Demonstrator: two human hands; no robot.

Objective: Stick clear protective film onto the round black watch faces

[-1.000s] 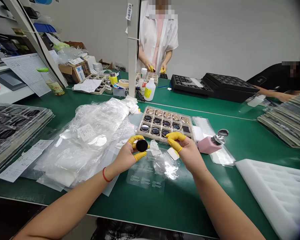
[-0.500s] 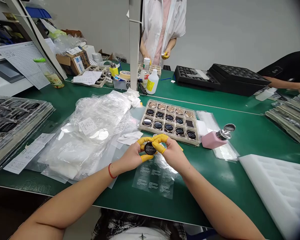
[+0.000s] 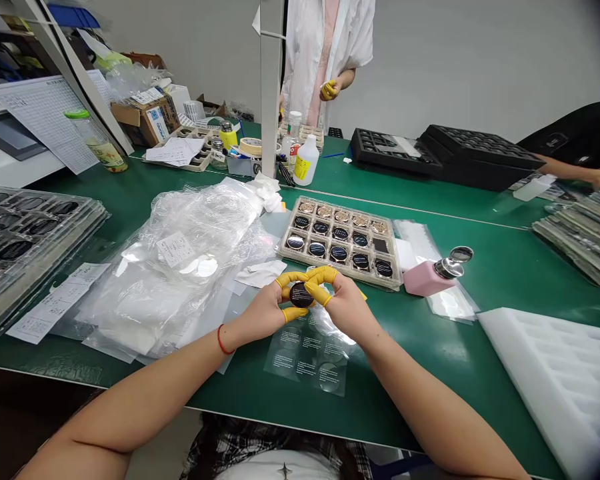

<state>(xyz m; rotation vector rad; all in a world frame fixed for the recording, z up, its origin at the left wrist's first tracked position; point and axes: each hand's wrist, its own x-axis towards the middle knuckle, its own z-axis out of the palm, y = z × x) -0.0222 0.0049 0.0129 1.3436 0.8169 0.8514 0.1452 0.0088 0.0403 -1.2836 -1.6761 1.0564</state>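
Note:
Between my two hands is a round black disc [image 3: 301,295] with lines of small white print on its face. My left hand [image 3: 275,303] grips its left side, yellow finger cots on the thumb and fingers. From the right, my right hand [image 3: 337,293], also in yellow finger cots, pinches the disc's edge, thumb over the front. Below them a clear sticker sheet [image 3: 307,363] with round printed labels lies on the green table [image 3: 405,373]. Just beyond my hands stands a clear plastic tray [image 3: 340,270] of round pieces, some black-faced, some gold-patterned, in square compartments.
Plastic bags [image 3: 190,267] are heaped on the left, beside another tray of discs [image 3: 25,247]. A pink pump bottle [image 3: 433,277] and white foam [image 3: 555,373] stand right. Behind the tray are a white bottle [image 3: 306,161] and a post [image 3: 270,87]. A co-worker [image 3: 325,60] stands opposite.
My hands keep the same hold on the disc, which tilts slightly. Across the table, the co-worker's gloved hand has risen a little and their other hand has drawn back behind the post.

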